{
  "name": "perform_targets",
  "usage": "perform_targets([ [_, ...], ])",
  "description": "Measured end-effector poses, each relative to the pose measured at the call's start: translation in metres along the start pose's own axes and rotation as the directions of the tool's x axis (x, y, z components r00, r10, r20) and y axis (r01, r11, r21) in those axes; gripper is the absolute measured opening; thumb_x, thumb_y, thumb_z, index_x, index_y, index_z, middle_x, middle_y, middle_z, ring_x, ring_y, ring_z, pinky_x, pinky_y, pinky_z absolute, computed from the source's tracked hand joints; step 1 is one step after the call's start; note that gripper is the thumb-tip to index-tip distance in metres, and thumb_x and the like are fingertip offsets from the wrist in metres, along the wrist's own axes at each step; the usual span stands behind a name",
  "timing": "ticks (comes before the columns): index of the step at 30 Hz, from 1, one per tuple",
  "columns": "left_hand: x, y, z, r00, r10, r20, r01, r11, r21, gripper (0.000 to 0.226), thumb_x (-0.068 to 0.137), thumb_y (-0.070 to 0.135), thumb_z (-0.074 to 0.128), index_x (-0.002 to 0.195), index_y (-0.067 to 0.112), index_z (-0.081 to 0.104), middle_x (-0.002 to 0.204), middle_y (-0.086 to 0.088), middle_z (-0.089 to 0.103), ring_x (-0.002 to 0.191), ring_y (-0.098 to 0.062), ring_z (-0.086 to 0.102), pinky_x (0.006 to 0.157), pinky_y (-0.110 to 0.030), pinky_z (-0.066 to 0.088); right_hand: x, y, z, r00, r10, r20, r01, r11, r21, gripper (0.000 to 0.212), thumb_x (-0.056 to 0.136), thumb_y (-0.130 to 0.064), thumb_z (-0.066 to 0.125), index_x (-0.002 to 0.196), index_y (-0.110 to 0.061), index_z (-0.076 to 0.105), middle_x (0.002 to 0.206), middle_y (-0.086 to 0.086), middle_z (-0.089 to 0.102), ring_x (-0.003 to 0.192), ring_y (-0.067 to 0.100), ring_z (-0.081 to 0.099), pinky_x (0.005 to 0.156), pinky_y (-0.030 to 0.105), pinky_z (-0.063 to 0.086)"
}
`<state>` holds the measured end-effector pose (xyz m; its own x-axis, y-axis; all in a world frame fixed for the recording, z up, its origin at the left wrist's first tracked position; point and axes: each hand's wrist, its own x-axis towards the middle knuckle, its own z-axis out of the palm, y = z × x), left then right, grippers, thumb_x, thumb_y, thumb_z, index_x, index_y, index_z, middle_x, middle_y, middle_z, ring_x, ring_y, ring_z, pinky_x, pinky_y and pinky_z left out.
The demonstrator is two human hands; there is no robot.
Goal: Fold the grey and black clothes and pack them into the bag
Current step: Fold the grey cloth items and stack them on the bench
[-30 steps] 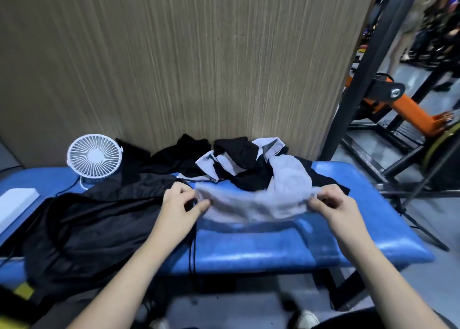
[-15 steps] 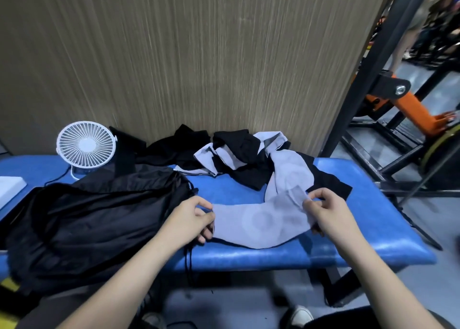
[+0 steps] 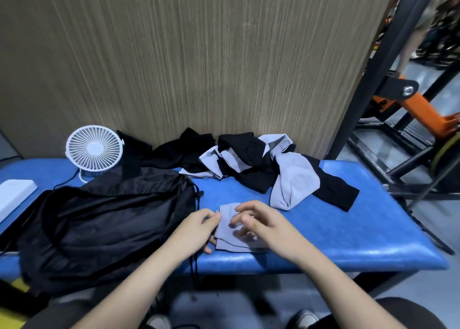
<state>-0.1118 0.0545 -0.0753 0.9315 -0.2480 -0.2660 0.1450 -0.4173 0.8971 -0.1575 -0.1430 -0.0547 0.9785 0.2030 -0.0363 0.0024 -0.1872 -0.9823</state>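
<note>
A small grey cloth (image 3: 227, 231), folded into a compact square, lies on the blue padded bench (image 3: 348, 241) near its front edge. My left hand (image 3: 199, 229) pinches the cloth's left edge. My right hand (image 3: 261, 225) hovers over its right half with fingers spread and curled, and part of the cloth is hidden under it. The black drawstring bag (image 3: 99, 229) lies flat on the bench to the left, its cord hanging over the front edge. A heap of grey and black clothes (image 3: 268, 171) sits at the back against the wall.
A white desk fan (image 3: 94, 149) stands at the back left, and a white flat box (image 3: 15, 194) lies at the far left. A wood-grain wall panel backs the bench. Black metal framing and orange gym equipment (image 3: 420, 107) stand to the right.
The stretched-out grey cloth has been folded from a long strip into a small square. My right hand moved left across it toward my left hand.
</note>
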Motion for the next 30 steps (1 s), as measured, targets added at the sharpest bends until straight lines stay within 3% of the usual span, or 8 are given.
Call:
perform_targets([
  [2,0.0,0.002,-0.001,1.0,-0.004,-0.014,0.004,1.0,0.007,0.041,0.1,0.041,0.05,0.091,0.004,0.063,0.072,-0.001,0.064,0.065,-0.02,0.069,0.053,-0.033,0.054,0.003,0.001,-0.007,0.993,-0.061,-0.097,0.05,0.993,-0.107,0.01,0.099,-0.013,0.059,0.108,-0.012,0.063,0.099,0.007,0.074,0.082,0.009,0.066,0.072,0.024,0.049],
  [5,0.001,-0.001,-0.002,0.998,0.033,-0.053,-0.026,0.992,0.125,0.029,0.091,0.038,0.067,0.084,0.009,0.062,0.061,0.003,0.064,0.066,-0.029,0.072,0.051,-0.035,0.054,0.003,0.015,-0.028,0.962,-0.173,-0.211,0.039,0.853,-0.52,0.008,0.094,-0.021,0.064,0.102,-0.022,0.065,0.098,-0.015,0.066,0.089,-0.001,0.059,0.084,0.025,0.046],
  [9,0.003,0.0,0.002,0.996,0.043,-0.078,-0.02,0.96,0.278,0.019,0.083,0.026,0.068,0.076,0.015,0.055,0.058,0.004,0.063,0.047,-0.019,0.063,0.051,-0.031,0.054,-0.002,0.032,-0.041,0.991,-0.126,-0.05,0.039,0.621,-0.783,0.039,0.088,-0.039,0.063,0.125,-0.029,0.057,0.135,-0.017,0.046,0.125,0.011,0.044,0.106,0.034,0.037],
  [15,0.001,0.003,0.003,0.998,0.03,-0.058,-0.013,0.962,0.272,0.019,0.077,0.022,0.067,0.076,0.016,0.049,0.062,0.004,0.061,0.051,-0.016,0.063,0.065,-0.038,0.057,-0.004,0.033,-0.041,0.999,0.025,0.047,0.026,0.539,-0.842,0.059,0.091,-0.042,0.063,0.146,-0.031,0.041,0.16,-0.015,0.022,0.144,0.009,0.027,0.115,0.03,0.025],
  [18,-0.001,-0.001,0.007,0.981,0.14,-0.132,-0.085,0.93,0.357,0.024,0.083,0.031,0.067,0.087,0.019,0.046,0.09,0.001,0.058,0.065,-0.014,0.06,0.073,-0.036,0.05,-0.004,0.03,-0.042,0.999,0.003,0.044,0.034,0.57,-0.821,0.054,0.092,-0.041,0.063,0.142,-0.033,0.045,0.157,-0.019,0.025,0.141,0.008,0.03,0.113,0.026,0.025],
  [23,-0.001,-0.005,0.011,0.879,0.471,-0.067,-0.31,0.674,0.67,0.039,0.093,0.042,0.054,0.13,0.034,0.044,0.129,0.014,0.033,0.119,-0.007,0.041,0.094,-0.026,0.043,-0.001,0.034,-0.041,0.997,-0.038,0.071,0.081,0.544,-0.835,0.053,0.092,-0.041,0.062,0.142,-0.033,0.046,0.158,-0.016,0.027,0.141,0.009,0.032,0.114,0.027,0.026],
  [26,0.004,-0.012,0.014,0.91,0.4,0.106,-0.332,0.552,0.765,0.055,0.093,0.055,0.037,0.146,0.038,0.034,0.146,0.018,0.03,0.138,-0.005,0.029,0.109,-0.024,0.026,0.0,0.04,-0.041,0.995,0.022,0.093,0.069,0.509,-0.858,0.057,0.092,-0.044,0.061,0.145,-0.032,0.044,0.161,-0.014,0.022,0.145,0.012,0.029,0.118,0.031,0.022],
  [30,0.007,-0.015,0.008,0.922,0.369,0.121,-0.313,0.522,0.793,0.058,0.099,0.048,0.045,0.152,0.036,0.027,0.151,0.017,0.027,0.14,-0.006,0.029,0.112,-0.023,0.023,0.004,0.041,-0.04,0.998,-0.001,0.065,0.053,0.591,-0.805,0.046,0.088,-0.041,0.067,0.132,-0.032,0.056,0.149,-0.017,0.039,0.137,0.008,0.037,0.114,0.032,0.028],
])
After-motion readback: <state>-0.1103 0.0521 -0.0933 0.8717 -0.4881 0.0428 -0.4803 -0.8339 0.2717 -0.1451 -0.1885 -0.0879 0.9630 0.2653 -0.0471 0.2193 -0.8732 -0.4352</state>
